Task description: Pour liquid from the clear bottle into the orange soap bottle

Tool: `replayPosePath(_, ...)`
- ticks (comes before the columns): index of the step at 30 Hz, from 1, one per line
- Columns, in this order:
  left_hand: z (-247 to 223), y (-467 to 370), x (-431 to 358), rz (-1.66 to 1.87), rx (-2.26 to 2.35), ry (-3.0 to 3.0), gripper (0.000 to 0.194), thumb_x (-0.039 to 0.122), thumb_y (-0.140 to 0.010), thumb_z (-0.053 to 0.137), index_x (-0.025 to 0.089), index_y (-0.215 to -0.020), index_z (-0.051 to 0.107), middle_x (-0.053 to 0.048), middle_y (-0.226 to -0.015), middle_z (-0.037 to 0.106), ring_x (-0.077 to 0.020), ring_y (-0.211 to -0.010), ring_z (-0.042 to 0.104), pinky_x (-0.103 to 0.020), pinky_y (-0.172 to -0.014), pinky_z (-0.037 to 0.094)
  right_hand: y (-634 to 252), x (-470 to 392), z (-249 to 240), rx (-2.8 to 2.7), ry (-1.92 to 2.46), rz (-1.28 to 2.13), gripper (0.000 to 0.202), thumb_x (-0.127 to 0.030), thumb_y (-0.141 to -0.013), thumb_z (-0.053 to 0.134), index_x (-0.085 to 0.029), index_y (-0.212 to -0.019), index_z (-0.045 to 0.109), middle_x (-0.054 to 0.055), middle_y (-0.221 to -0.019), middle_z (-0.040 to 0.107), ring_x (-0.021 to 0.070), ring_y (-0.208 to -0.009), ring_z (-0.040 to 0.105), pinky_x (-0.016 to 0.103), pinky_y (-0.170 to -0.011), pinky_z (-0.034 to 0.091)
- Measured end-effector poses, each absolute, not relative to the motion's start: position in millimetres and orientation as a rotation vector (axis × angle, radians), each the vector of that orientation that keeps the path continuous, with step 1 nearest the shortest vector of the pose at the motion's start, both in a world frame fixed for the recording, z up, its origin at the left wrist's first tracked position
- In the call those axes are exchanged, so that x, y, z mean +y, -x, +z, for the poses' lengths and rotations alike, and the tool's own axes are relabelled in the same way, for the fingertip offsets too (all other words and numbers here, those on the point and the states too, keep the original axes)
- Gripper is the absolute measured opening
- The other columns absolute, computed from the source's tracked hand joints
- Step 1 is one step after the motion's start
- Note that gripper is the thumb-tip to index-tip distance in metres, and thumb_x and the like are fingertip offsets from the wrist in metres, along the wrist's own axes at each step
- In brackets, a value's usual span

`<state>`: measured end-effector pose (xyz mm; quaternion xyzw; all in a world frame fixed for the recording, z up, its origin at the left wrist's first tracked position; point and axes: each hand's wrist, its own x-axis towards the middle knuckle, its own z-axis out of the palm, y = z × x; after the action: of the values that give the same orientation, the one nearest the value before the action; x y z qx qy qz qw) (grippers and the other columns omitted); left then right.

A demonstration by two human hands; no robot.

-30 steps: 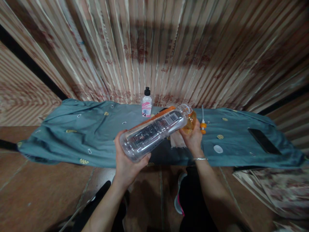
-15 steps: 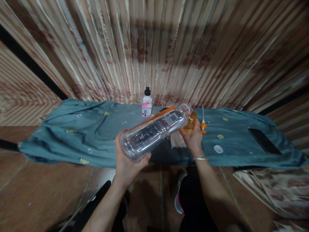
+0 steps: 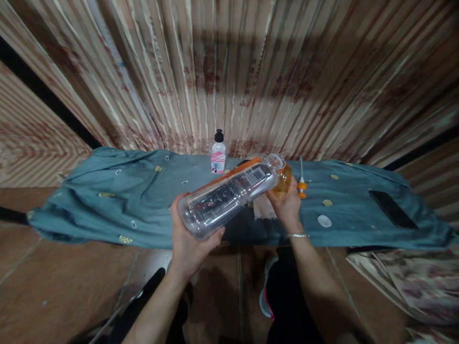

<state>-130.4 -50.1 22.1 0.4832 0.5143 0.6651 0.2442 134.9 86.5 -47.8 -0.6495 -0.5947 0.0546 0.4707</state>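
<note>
My left hand (image 3: 191, 243) is closed round the base of a large clear plastic bottle (image 3: 225, 196) with a printed label and barcode. The bottle tilts with its neck up and to the right. Its mouth meets the top of a smaller amber bottle (image 3: 283, 181), which my right hand (image 3: 287, 205) grips. Whether liquid passes between them I cannot make out. Just right of my right hand lies an orange pump top (image 3: 302, 190) with a pale tube. A white round cap (image 3: 324, 220) rests on the cloth nearby.
A teal patterned cloth (image 3: 143, 205) covers the long surface. At the back stands a pink-and-white bottle with a black cap (image 3: 218, 155). A dark phone (image 3: 392, 209) lies at the right. A pale cloth piece (image 3: 263, 210) is below the bottles. Curtains (image 3: 222, 71) hang behind.
</note>
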Motion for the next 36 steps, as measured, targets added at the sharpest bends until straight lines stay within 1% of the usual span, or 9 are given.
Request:
replayPosePath(4,22.3,130.8,-50.6,1.793,1.419,-1.322,0.091,0.040,-0.060,0.096,0.026,-0.135,0.046,-0.006,-0.118,0.067,-0.0246,-0.101,0.075,-0.039,-0.090,0.063,-135.9,86.7,-48.8,-1.455,1.592,0.137,0.094,-0.068,-0.077,0.076,-0.013,-0.149,0.051,0.026,-0.140,0.071,0.0393,-0.121,0.073,0.052,-0.100,0.061)
replayPosePath(13,20.5,131.4,-51.0,1.790,1.403,-1.322,0.092,0.042,-0.061,0.097,0.026,-0.137,0.045,-0.007,-0.121,0.066,-0.0249,-0.103,0.075,-0.039,-0.092,0.063,-134.0,86.4,-47.6,-1.427,1.582,0.160,0.093,-0.064,-0.076,0.077,-0.014,-0.149,0.052,0.025,-0.141,0.071,0.0393,-0.124,0.072,0.054,-0.103,0.060)
replayPosePath(18,18.9,131.4,-50.6,1.808,1.416,-1.340,0.093,0.042,-0.062,0.096,0.026,-0.138,0.046,-0.007,-0.122,0.066,-0.0248,-0.104,0.074,-0.039,-0.093,0.062,-134.3,86.1,-46.8,-1.441,1.578,0.156,0.093,-0.065,-0.076,0.077,-0.012,-0.148,0.052,0.026,-0.142,0.070,0.0397,-0.124,0.071,0.054,-0.104,0.060)
replayPosePath(25,20.1,131.9,-50.1,1.792,1.394,-1.346,0.092,0.042,-0.062,0.097,0.026,-0.137,0.045,-0.006,-0.119,0.066,-0.0243,-0.101,0.074,-0.039,-0.091,0.063,-134.7,86.7,-49.2,-1.441,1.582,0.114,0.094,-0.070,-0.077,0.074,-0.013,-0.149,0.052,0.026,-0.142,0.071,0.0384,-0.121,0.073,0.051,-0.098,0.062)
replayPosePath(31,20.5,131.6,-49.9,1.801,1.411,-1.351,0.092,0.045,-0.062,0.097,0.026,-0.136,0.046,-0.006,-0.119,0.066,-0.0253,-0.102,0.075,-0.040,-0.091,0.063,-135.8,86.6,-49.1,-1.444,1.598,0.147,0.095,-0.068,-0.076,0.076,-0.012,-0.150,0.051,0.026,-0.142,0.070,0.0395,-0.124,0.072,0.052,-0.101,0.061)
replayPosePath(36,19.9,132.9,-50.2,1.785,1.440,-1.368,0.092,0.046,-0.062,0.096,0.026,-0.137,0.046,-0.007,-0.120,0.066,-0.0253,-0.104,0.074,-0.041,-0.093,0.063,-134.8,86.4,-47.0,-1.438,1.603,0.159,0.093,-0.066,-0.075,0.077,-0.013,-0.148,0.052,0.026,-0.143,0.069,0.0396,-0.122,0.072,0.052,-0.100,0.061)
